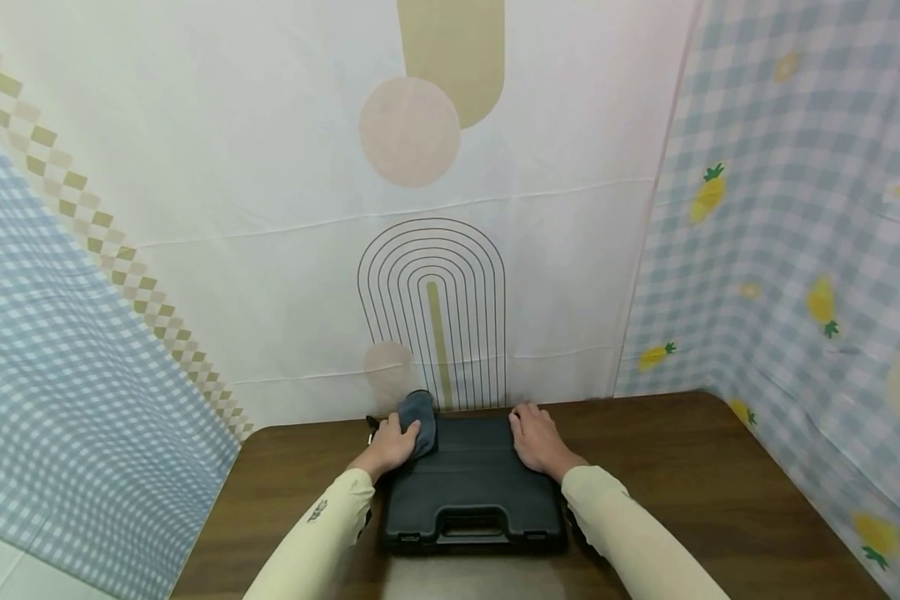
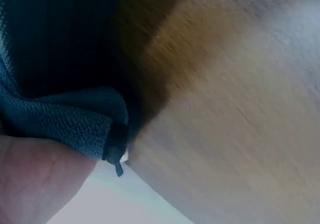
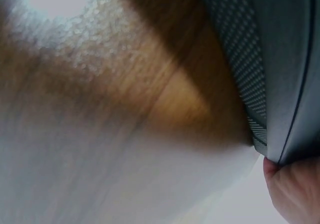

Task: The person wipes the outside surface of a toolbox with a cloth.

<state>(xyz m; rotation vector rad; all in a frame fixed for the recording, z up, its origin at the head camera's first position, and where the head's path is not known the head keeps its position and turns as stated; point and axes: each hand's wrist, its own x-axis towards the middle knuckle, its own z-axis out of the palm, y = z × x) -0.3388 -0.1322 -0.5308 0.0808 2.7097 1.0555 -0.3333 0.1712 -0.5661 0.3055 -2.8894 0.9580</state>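
A black plastic carrying case (image 1: pixel 472 492) lies flat on the table, its handle (image 1: pixel 471 525) toward me. At the case's far left corner, my left hand (image 1: pixel 392 443) holds a grey-blue cloth (image 1: pixel 417 417) against the lid and side. The fuzzy cloth (image 2: pixel 65 119), with a dark edge and small loop, shows close up in the left wrist view, folded beside the hand. Across from it, my right hand (image 1: pixel 537 437) grips the case's far right corner. The right wrist view shows part of that hand (image 3: pixel 296 186) at the end of the case's textured side (image 3: pixel 242 54).
The brown wooden table (image 1: pixel 667 475) extends to both sides of the case. Behind it hangs a white patterned cloth (image 1: pixel 285 317). Checked blue-and-white curtains (image 1: pixel 67 350) flank the table left and right.
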